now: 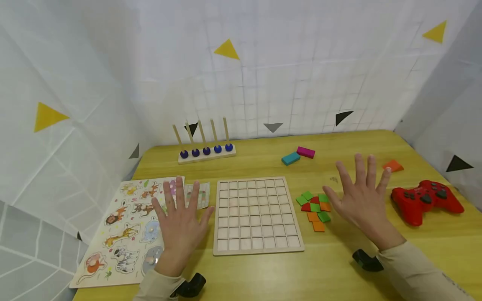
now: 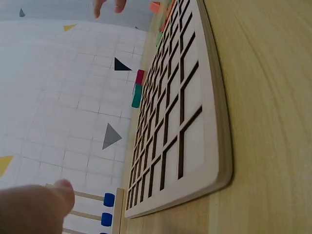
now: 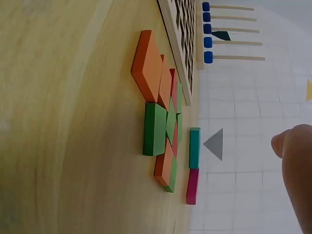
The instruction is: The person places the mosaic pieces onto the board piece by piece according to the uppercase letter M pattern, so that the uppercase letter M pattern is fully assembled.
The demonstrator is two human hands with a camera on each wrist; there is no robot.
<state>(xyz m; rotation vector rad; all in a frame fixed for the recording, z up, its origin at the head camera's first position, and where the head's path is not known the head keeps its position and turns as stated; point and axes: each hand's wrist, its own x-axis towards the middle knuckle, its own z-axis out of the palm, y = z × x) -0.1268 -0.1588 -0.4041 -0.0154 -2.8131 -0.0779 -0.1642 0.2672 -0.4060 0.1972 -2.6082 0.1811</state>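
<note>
Fingers spread, my left hand (image 1: 181,228) is held over the right edge of the wooden animal puzzle (image 1: 113,251), with nothing in it. My right hand (image 1: 363,205), also spread and holding nothing, hovers between a cluster of small tiles (image 1: 314,207) and a red game controller (image 1: 427,200). The tiles are green, orange and red squares lying flat. A wooden grid board (image 1: 257,215) with square compartments lies between the hands; its compartments hold nothing. In the left wrist view the board's corner (image 2: 214,180) is close to the hand, and the thumb (image 2: 39,204) shows at lower left.
Behind the board stands a peg rack (image 1: 207,155) with a blue bead on each rod. A teal block (image 1: 290,158) and a magenta block (image 1: 306,152) lie at the back. A patterned card (image 1: 203,195) sits beside the puzzle, and an orange piece (image 1: 393,166) lies at far right.
</note>
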